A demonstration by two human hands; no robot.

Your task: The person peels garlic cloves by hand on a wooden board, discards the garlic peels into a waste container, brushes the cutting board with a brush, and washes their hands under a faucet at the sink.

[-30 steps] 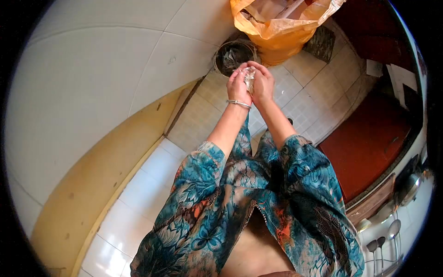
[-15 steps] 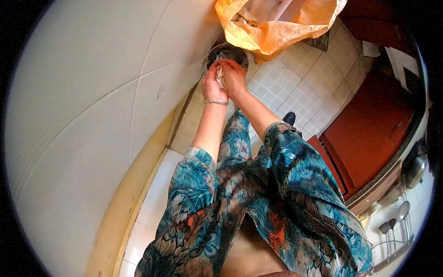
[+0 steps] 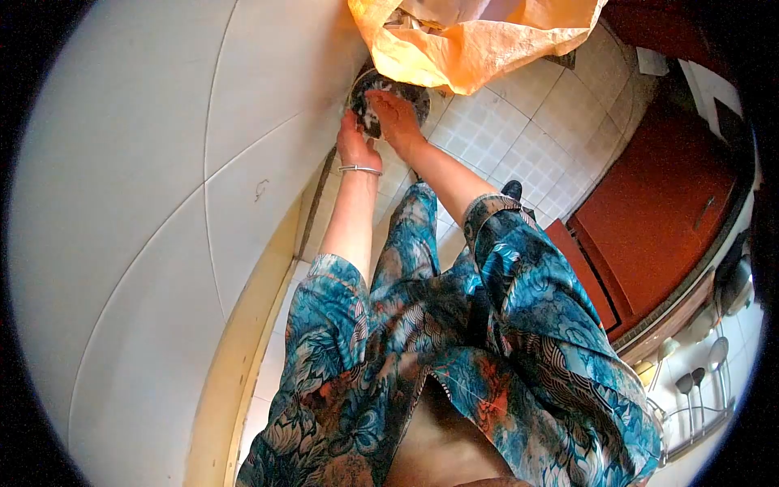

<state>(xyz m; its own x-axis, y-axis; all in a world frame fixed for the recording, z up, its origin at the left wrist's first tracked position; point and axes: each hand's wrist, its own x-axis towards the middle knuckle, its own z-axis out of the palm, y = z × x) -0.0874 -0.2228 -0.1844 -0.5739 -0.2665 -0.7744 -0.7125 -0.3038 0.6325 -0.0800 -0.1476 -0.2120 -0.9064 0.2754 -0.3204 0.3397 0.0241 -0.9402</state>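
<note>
A round, dark-lined bin (image 3: 415,92) stands on the floor by the wall, with whitish scraps showing inside its mouth. My left hand (image 3: 355,144), a silvery bangle at its wrist, is over the bin's near left edge, open with fingers extended. Beside it my right hand (image 3: 396,120) stretches flat over the bin's middle, fingers out and nothing seen in them. The palms are partly turned away, so small bits stuck to them cannot be made out.
A large orange-yellow sack (image 3: 462,61) with its mouth open stands just beyond the bin. To the left rises a pale wall (image 3: 130,203). Red cabinet doors (image 3: 649,219) are on the right, with hanging ladles and spatulas (image 3: 699,381) below them.
My hands were cupped together around whitish scraps; now they have come apart and opened over the bin, and the scraps are no longer between them. The view has shifted slightly.
</note>
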